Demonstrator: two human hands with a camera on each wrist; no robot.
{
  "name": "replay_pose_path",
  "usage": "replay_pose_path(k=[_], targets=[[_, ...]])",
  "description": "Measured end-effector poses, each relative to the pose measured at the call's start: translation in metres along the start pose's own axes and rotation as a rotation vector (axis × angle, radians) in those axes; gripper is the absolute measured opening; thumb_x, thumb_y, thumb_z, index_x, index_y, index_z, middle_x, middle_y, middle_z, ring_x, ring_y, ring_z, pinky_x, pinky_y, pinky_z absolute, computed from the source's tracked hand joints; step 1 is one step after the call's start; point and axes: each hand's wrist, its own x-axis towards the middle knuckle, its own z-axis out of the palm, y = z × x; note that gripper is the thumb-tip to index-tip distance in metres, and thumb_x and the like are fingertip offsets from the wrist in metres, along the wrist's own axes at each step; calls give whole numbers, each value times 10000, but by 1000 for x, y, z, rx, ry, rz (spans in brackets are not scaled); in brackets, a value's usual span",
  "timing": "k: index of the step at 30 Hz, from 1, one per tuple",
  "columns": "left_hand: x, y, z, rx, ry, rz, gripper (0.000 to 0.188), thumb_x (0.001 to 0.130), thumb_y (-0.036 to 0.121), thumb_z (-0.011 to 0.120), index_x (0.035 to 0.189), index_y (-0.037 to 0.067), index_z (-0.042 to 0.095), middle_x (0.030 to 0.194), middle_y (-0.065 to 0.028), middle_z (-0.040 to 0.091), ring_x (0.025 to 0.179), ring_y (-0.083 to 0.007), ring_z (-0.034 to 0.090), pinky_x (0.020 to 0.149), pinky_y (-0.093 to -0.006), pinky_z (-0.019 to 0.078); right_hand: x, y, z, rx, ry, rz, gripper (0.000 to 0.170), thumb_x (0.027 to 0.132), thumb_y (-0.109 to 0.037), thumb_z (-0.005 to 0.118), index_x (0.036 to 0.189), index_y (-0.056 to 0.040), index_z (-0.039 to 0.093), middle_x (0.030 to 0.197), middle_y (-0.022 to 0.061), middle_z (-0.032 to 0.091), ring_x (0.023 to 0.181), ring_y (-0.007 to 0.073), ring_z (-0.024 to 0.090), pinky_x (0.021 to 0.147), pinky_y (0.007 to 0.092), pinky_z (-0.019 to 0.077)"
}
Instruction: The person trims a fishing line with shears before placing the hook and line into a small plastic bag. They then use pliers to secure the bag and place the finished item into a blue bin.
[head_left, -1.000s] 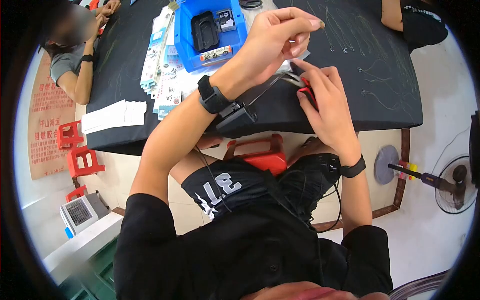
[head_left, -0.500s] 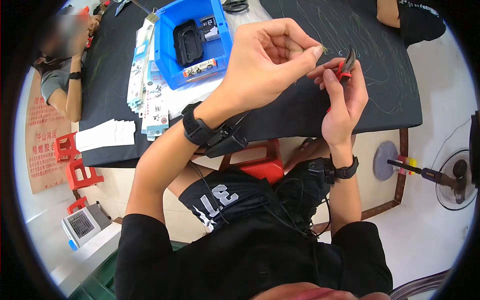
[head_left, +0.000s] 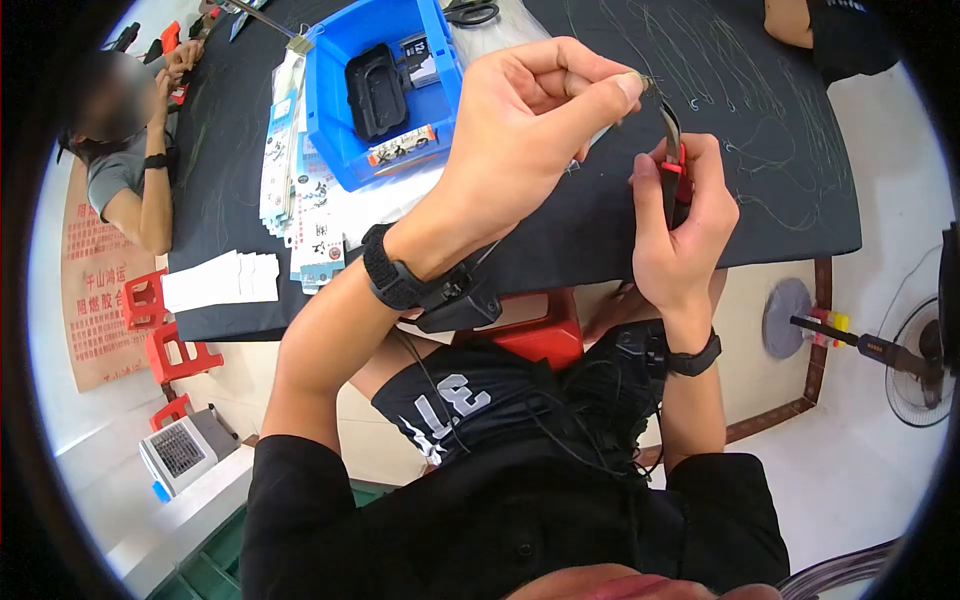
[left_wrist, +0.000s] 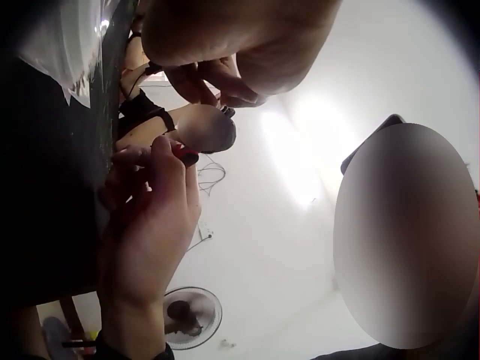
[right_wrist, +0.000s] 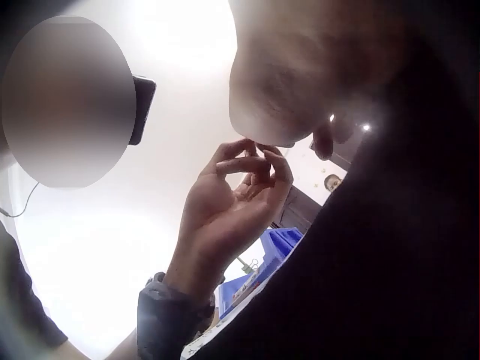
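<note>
In the head view my left hand (head_left: 545,130) pinches a small tangle of fine greenish line (head_left: 648,82) between thumb and forefinger above the black table. My right hand (head_left: 688,225) grips red-handled pliers (head_left: 673,160), their dark metal tip pointing up, close beside the left fingertips. The left wrist view shows the right hand (left_wrist: 150,225) from the side, with a bit of red and black at its fingers. From the right wrist the left hand (right_wrist: 236,191) appears with thumb and fingertips together; the line is too fine to make out there.
A blue bin (head_left: 330,130) holds a black tray (head_left: 376,92) and small boxes. Printed packets (head_left: 318,215) and white cards (head_left: 222,283) lie to the left. Several fine lines with hooks (head_left: 730,100) spread over the black table (head_left: 800,180). Another person's arm (head_left: 790,22) rests at the far right.
My right hand has lifted the pliers from below the left hand, turned them upright and brought their tip near the pinched line. The left hand has shifted slightly left and down.
</note>
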Motion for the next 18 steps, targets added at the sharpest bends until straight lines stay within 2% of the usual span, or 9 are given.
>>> replay_pose_path(k=[2,6,8,9,11,12,18], targets=[[0,1,0,-9,-12,-32,128,994,102,683,1021,-21,707,845,-76,736,655,-76,618,600,-199,451,0,0,1,-40,46,-15,145,923,-75,710,969,-34,579,690,39,510,564,116,438,539,268,363],[-4,11,4,87,-10,-34,107,972,65,703,1017,-33,704,853,-76,742,731,-98,683,662,-210,494,-4,0,0,-131,126,-100,150,921,-77,718,993,-30,594,708,33,538,572,104,454,538,271,369],[-5,6,3,119,-71,56,84,958,30,708,1003,-40,701,843,-68,736,758,-91,697,663,-206,497,-7,3,-4,-34,120,12,135,948,-84,702,1023,-22,608,762,23,597,632,92,531,593,250,420],[-4,7,3,118,-75,55,84,958,30,708,1003,-40,701,843,-68,736,758,-91,697,663,-206,497,-5,5,-5,-36,123,13,135,948,-84,702,1023,-22,608,762,23,597,632,92,531,593,250,420],[-4,12,2,177,-147,9,88,948,6,713,1015,-50,707,833,-70,731,736,-81,685,669,-207,503,2,9,-8,301,90,9,133,982,-100,678,1061,-8,623,847,23,646,743,96,613,699,243,478],[-2,11,2,173,-151,8,88,948,6,713,1015,-50,707,833,-70,731,736,-81,685,669,-207,503,5,8,-12,272,59,15,140,1011,-100,647,1103,3,630,924,45,667,845,113,650,789,247,501],[2,17,-4,369,-210,158,122,924,-17,732,1038,-61,732,807,-56,724,719,-76,679,666,-207,497,7,8,-17,379,-34,38,153,1019,-101,651,1126,7,652,966,47,674,867,100,637,792,249,509]])
